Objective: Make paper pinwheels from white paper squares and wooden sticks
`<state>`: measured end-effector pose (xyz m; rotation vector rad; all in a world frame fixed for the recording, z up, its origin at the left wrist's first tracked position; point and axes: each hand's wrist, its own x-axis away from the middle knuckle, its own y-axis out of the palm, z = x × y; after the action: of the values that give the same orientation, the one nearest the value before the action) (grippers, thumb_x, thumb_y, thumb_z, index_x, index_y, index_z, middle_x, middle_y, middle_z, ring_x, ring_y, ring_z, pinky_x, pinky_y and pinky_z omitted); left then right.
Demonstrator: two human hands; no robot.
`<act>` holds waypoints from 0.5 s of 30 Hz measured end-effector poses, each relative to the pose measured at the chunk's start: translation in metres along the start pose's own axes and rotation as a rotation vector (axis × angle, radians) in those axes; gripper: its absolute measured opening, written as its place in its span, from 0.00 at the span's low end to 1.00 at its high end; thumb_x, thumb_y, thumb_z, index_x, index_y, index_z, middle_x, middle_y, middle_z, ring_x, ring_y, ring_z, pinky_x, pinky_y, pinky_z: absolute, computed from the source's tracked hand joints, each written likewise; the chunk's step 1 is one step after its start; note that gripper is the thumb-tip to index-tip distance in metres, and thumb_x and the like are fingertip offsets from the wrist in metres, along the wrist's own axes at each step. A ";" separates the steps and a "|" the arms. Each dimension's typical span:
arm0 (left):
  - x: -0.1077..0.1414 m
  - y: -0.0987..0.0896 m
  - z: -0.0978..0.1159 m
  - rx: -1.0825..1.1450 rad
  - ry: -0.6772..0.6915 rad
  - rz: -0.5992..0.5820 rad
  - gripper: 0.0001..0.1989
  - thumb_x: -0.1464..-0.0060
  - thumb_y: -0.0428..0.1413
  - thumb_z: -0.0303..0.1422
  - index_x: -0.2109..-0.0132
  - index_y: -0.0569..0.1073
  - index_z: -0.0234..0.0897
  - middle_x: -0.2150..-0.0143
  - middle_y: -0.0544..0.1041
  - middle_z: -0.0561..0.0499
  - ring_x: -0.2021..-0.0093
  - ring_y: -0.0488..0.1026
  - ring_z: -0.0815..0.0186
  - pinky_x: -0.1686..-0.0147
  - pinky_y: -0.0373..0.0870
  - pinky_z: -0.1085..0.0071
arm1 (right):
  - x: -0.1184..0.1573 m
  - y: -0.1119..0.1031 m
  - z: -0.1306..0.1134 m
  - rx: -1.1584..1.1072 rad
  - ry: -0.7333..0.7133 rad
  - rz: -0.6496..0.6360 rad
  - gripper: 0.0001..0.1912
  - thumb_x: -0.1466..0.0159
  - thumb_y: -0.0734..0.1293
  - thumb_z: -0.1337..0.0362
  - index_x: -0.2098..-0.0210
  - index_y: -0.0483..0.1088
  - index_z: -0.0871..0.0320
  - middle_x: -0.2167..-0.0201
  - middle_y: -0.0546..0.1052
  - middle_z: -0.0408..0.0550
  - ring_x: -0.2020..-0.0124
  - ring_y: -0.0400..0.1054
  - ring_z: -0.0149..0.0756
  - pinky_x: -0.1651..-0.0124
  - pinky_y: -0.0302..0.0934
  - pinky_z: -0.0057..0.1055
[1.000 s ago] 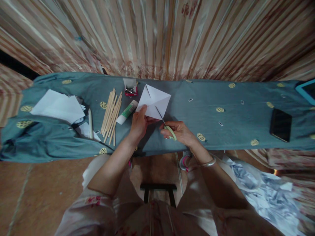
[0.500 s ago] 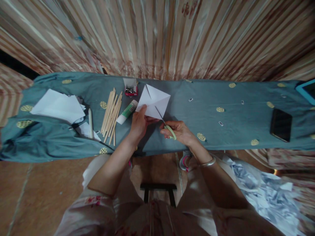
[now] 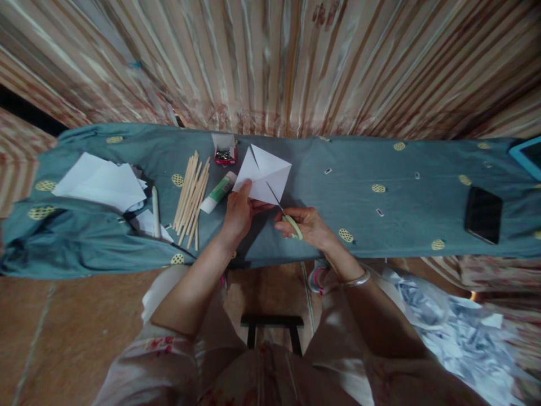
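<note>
My left hand (image 3: 240, 211) grips a square sheet of white paper (image 3: 273, 166) along its near edge, thumb on top and fingers beneath. A slit runs into the sheet from its far corner. In my right hand (image 3: 307, 225) is a pair of scissors (image 3: 292, 225) with light green handles, its blade lying over the paper's near right part and pointing toward the middle. Left of the paper, a glue stick (image 3: 218, 192) with a green label lies on its side. Behind it stands an open red box (image 3: 225, 156) of small metal pieces.
Several wooden sticks (image 3: 192, 197) lie in a bundle on the teal cloth (image 3: 355, 163). Farther left are white paper sheets (image 3: 99, 183) and a pale, pen-like rod (image 3: 156, 211). A black phone (image 3: 484, 215) and a blue-edged device (image 3: 528, 158) lie right. Scraps (image 3: 465, 332) fill a bag below.
Very little differs. The paper's right corner has shifted slightly left, while both hands keep their places and the scissors stay at the same cut.
</note>
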<state>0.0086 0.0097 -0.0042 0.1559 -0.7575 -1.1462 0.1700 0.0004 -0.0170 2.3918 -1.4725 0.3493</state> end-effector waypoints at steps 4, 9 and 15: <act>-0.001 -0.002 -0.001 -0.010 0.009 -0.014 0.11 0.34 0.50 0.32 0.62 0.76 0.37 0.69 0.82 0.49 0.51 0.81 0.55 0.56 0.81 0.63 | -0.001 0.000 0.003 -0.022 0.041 0.005 0.25 0.62 0.83 0.51 0.72 0.75 0.58 0.83 0.73 0.36 0.81 0.66 0.25 0.77 0.62 0.23; -0.003 -0.002 0.000 -0.038 0.043 -0.018 0.14 0.33 0.48 0.31 0.66 0.75 0.37 0.71 0.81 0.49 0.52 0.82 0.58 0.55 0.81 0.65 | 0.000 0.000 0.004 -0.019 0.062 -0.037 0.25 0.61 0.82 0.51 0.71 0.73 0.57 0.81 0.73 0.35 0.79 0.68 0.25 0.73 0.66 0.24; -0.009 -0.005 0.006 -0.030 0.105 0.012 0.14 0.33 0.47 0.29 0.66 0.74 0.36 0.69 0.82 0.48 0.52 0.82 0.60 0.52 0.79 0.66 | 0.004 -0.002 0.000 0.065 0.035 -0.080 0.25 0.57 0.80 0.46 0.74 0.72 0.58 0.81 0.72 0.37 0.78 0.64 0.25 0.74 0.61 0.23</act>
<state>-0.0009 0.0166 -0.0058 0.1852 -0.6472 -1.1289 0.1736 -0.0015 -0.0156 2.4746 -1.3660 0.4238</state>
